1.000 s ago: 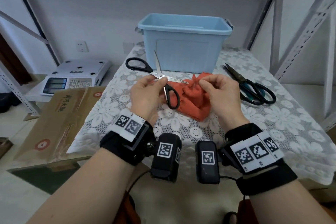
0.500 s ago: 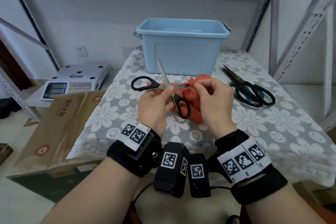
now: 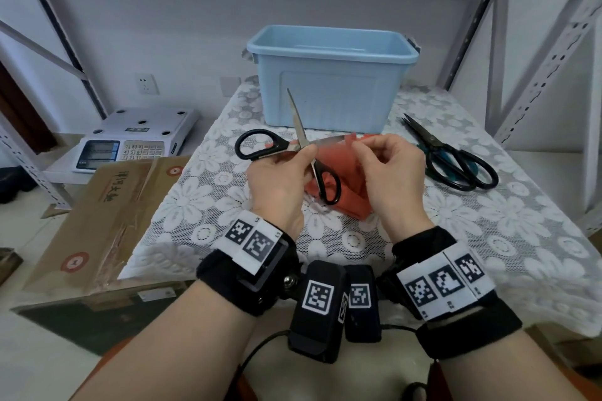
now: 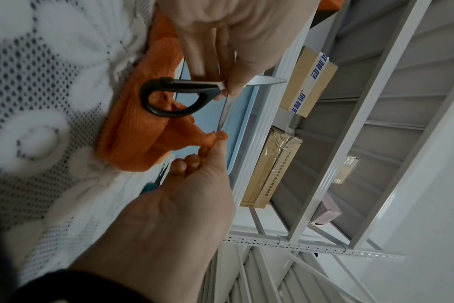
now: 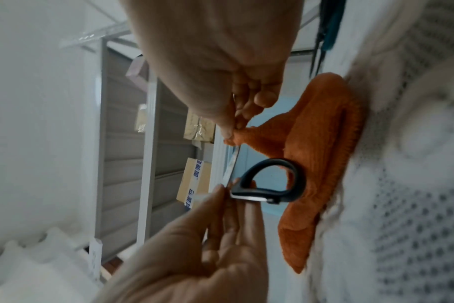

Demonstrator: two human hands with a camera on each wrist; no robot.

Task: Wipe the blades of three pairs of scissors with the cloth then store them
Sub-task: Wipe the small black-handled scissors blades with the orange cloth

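Orange cloth [image 3: 329, 169] is pinched at one bunched corner by the right hand [image 3: 389, 172], right at the tip of one blade. Black-handled scissors [image 3: 303, 153] are held spread open above the lace-covered table [image 3: 488, 221], left hand [image 3: 277, 179] fingers clamped at the pivot. Wipe is best run from pivot to tip, cloth folded over the spine (never along the edge toward fingers). Second pair [image 3: 452, 156] lies to the right; blue storage bin [image 3: 332, 75] waits behind.
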